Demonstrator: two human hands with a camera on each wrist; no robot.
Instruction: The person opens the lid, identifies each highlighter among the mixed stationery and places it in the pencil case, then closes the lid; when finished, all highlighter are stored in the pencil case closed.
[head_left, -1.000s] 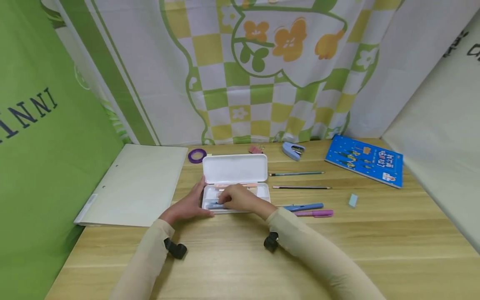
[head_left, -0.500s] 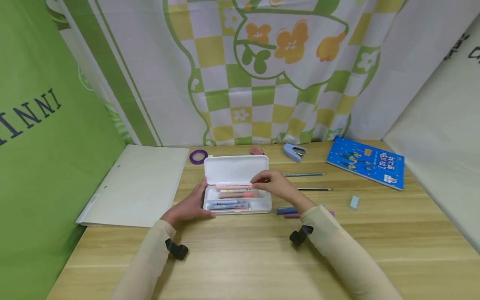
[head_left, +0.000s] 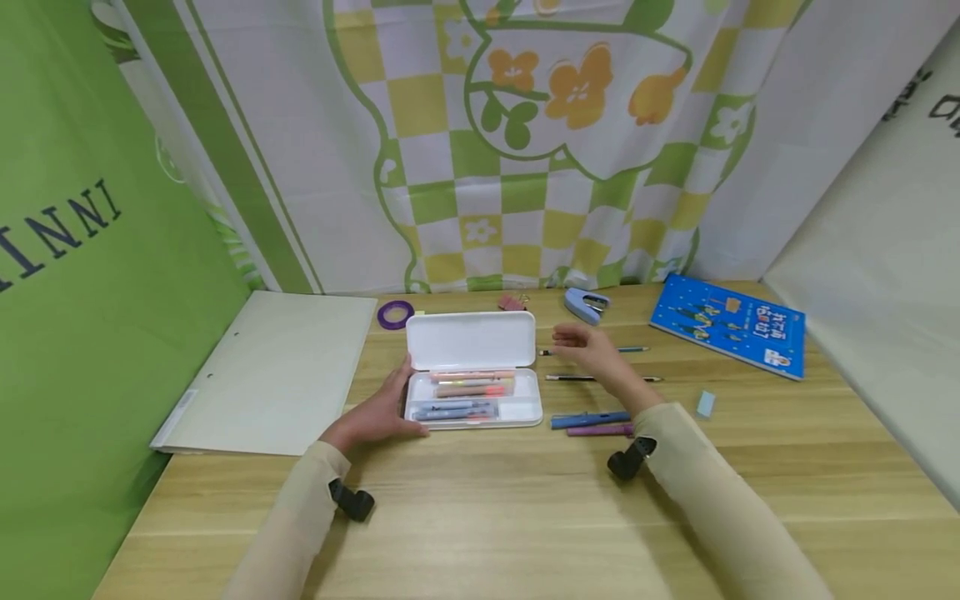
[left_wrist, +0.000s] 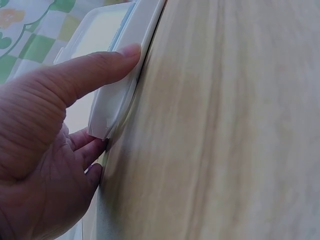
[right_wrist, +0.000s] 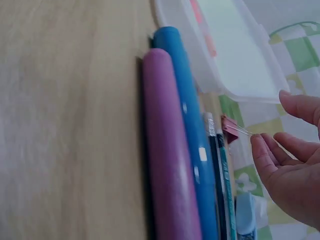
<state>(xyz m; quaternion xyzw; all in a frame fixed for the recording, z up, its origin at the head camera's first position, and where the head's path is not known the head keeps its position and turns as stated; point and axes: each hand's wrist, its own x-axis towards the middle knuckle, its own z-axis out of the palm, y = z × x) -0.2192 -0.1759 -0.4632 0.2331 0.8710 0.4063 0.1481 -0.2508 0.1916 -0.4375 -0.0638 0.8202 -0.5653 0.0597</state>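
Note:
A white pencil case lies with its lid raised, several pens and pinkish pens inside. My left hand holds its near left corner; in the left wrist view the thumb lies along the front wall and the fingers bend behind the end. To the right of the case, my right hand hovers over a teal pencil and a black pencil, fingers loosely bent and holding nothing. Nearer me are a blue pen and a purple marker.
A cream folder covers the left side of the table. Along the back are a purple tape roll, a pink binder clip and a lilac stapler. A blue book and a pale eraser lie at right.
My right hand has come out of the pencil case, passed its right edge and moved right over the pencils. The left hand has stayed at the case's corner.

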